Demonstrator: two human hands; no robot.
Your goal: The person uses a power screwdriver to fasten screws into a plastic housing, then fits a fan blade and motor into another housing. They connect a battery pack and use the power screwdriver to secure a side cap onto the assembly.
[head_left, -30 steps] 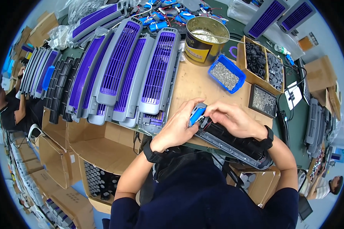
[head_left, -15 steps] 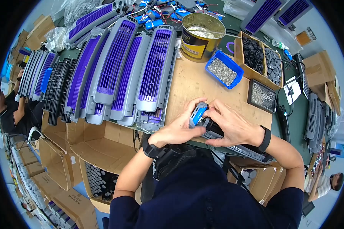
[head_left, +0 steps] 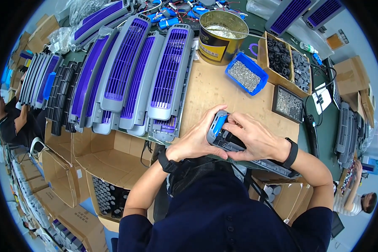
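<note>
Two hands meet on one long grey panel at the near edge of the counter (head_left: 206, 90). The left hand (head_left: 196, 140) curls round the top end of the grey panel (head_left: 233, 145), with its fingers closed over a small blue part (head_left: 219, 124) that sits in that end. The right hand (head_left: 256, 138) lies over the same end, fingers bent and pressing down just right of the blue part. Both grips are closed on the panel, not open. The rest of the panel runs off to the right under the right wrist, which wears a black band.

I think the blue part is being seated in the panel end and is nearly in, but I cannot tell if it is fully home, as the fingers hide the join.

Left of the panel lies a row of grey grilles with purple slats (head_left: 168, 71), so many pieces look done. Beyond the panel stands a gold tin (head_left: 220, 31), and right of the tin sits a blue tray of small screws (head_left: 245, 73). Further right of the panel is a black tray of small metal bits (head_left: 287, 103). No screw is in either hand, so I judge the fastening is yet to come. Open cardboard boxes (head_left: 109, 168) wait below and left of the panel.
</note>
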